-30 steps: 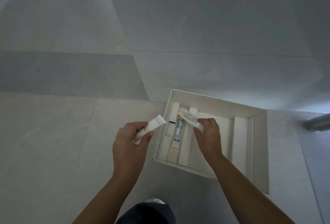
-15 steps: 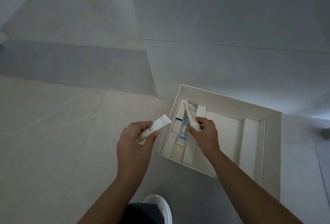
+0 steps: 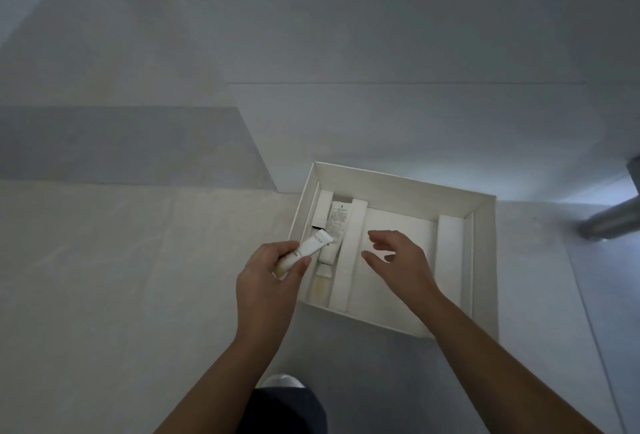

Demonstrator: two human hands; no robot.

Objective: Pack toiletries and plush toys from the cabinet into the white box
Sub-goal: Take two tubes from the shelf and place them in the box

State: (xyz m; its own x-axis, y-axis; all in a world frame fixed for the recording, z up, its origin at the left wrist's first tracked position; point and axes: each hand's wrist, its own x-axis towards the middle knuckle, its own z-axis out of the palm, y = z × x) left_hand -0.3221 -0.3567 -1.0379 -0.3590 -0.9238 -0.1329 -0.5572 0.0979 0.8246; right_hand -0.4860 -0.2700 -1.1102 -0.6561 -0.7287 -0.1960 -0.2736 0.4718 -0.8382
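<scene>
Toiletries are going in. The left hand (image 3: 270, 281) grips a small white plastic tube (image 3: 303, 253) over the left edge of the open white cardboard box (image 3: 485, 260), above a narrow slot where a printed white tube (image 3: 337, 225) lies. The right hand (image 3: 398, 260) hovers inside, spread and empty. Next, probably: lay the held tube lengthwise alongside.

The box (image 3: 398, 181) is white throughout, and the tube (image 3: 306, 251) in the left hand (image 3: 266, 281) is white with faint grey lettering. A second tube (image 3: 338, 222) lying in the box is white with small dark print, pale yellow showing just below it. The floor (image 3: 104, 277) is pale beige with a grey band (image 3: 121, 142); the trouser leg (image 3: 287, 409) is dark navy, the shoe (image 3: 281, 380) white.
</scene>
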